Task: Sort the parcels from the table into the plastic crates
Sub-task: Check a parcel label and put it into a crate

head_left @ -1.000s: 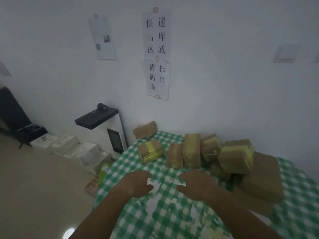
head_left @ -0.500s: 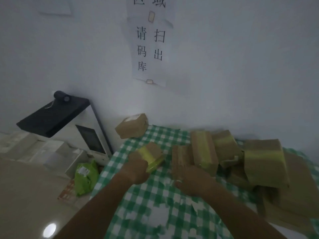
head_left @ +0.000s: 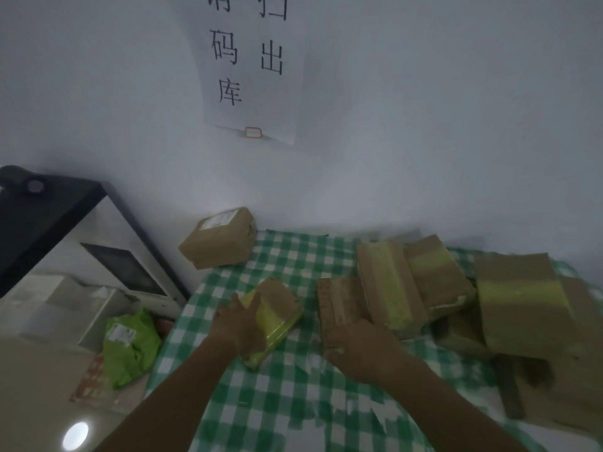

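Two forearms reach toward 12 o'clock over the checked table [head_left: 293, 402]. Left hand [head_left: 239, 327] grips the yellow-taped parcel [head_left: 272, 316] at table's 10 o'clock; right hand [head_left: 362, 349] clasps the flat brown parcel [head_left: 337, 301], centre.

A white wall [head_left: 424, 109] is standing behind, with a paper sign [head_left: 251, 66] hanging on it. A white cabinet [head_left: 107, 256] with a black top is sitting at the left on a pale floor [head_left: 29, 386]. A round spot of light [head_left: 75, 436] is shining on the floor.
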